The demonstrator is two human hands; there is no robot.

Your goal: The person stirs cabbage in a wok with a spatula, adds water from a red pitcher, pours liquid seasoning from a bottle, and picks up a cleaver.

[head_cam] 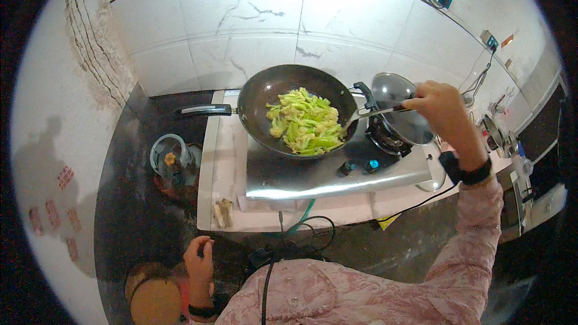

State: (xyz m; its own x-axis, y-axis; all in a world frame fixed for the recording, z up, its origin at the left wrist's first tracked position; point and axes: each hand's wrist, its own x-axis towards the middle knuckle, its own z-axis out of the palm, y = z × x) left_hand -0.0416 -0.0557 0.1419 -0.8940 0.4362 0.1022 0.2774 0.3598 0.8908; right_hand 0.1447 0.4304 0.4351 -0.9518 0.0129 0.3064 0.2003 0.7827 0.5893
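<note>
My right hand [438, 101] grips the dark handle of a metal spatula [361, 113], whose blade rests in a black wok [259, 95] at the right edge of the food. Pale green cauliflower pieces [307, 124] lie heaped in the wok. The wok sits on a steel gas stove [280, 174], its long handle [207, 109] pointing left. Below the counter's front left corner hangs my left hand [199, 255], its fingers loosely curled and holding nothing. Behind the spatula, a glass lid [393, 88] leans over the right burner.
Whitish pieces [222, 213] lie on the counter's front left corner [205, 221]. Black cables [316, 219] loop beneath its front edge. A second glass lid [435, 176] lies right of the stove. Left of the counter stands a clear container [169, 155]; a round brown object [156, 302] is lower down.
</note>
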